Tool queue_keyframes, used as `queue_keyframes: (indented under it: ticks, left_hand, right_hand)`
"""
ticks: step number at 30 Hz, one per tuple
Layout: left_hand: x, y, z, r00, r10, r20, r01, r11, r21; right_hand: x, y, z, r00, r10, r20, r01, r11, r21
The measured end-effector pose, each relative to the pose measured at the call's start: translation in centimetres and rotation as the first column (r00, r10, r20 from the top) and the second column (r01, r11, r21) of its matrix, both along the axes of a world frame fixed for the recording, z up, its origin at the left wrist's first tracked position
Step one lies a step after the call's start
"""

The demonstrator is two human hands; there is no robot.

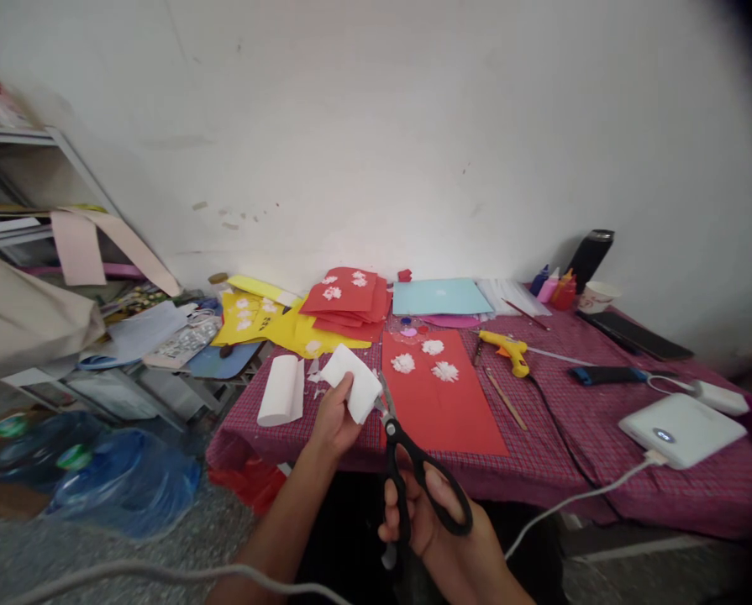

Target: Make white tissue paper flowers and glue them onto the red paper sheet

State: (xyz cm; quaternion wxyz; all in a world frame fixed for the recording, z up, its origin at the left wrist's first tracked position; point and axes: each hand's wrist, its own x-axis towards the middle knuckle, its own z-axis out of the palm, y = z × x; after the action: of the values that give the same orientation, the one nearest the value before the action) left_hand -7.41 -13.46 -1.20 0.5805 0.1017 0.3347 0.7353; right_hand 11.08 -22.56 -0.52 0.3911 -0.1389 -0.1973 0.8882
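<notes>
Pinched in my left hand is a folded piece of white tissue paper, held above the table's front edge. My right hand has its fingers through the handles of black-handled scissors. The blades are slightly parted and point up beside the right edge of the tissue. Just beyond lies a red sheet bearing white fluffy paper flowers. To the left of my left hand rests a roll of white tissue, with small white scraps beside it.
A yellow glue gun, a wooden stick and a white power bank with cables are on the right. Stacked red sheets, yellow sheets and a light blue sheet lie at the back. Large water bottles stand on the floor, left.
</notes>
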Motion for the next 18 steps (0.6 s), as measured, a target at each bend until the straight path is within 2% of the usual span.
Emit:
queue_keyframes:
  ticks: [6, 12, 18]
  left_hand:
    - [0.0, -0.5, -0.1, 0.999, -0.052, -0.009, 0.052, 0.999, -0.004]
    - [0.2, -0.7, 1.4, 0.990, -0.058, 0.128, 0.077, 0.985, -0.151]
    - [-0.4, -0.2, 1.8, 0.981, -0.022, 0.190, 0.049, 0.989, -0.137]
  right_hand:
    - [0.2, 0.1, 0.2, 1.000, -0.004, -0.005, 0.004, 1.000, -0.006]
    - [0.2, -0.2, 0.4, 1.000, 0.004, 0.003, -0.004, 1.000, -0.008]
    - [0.7, -1.0, -0.1, 1.000, 0.022, -0.009, -0.022, 1.000, 0.016]
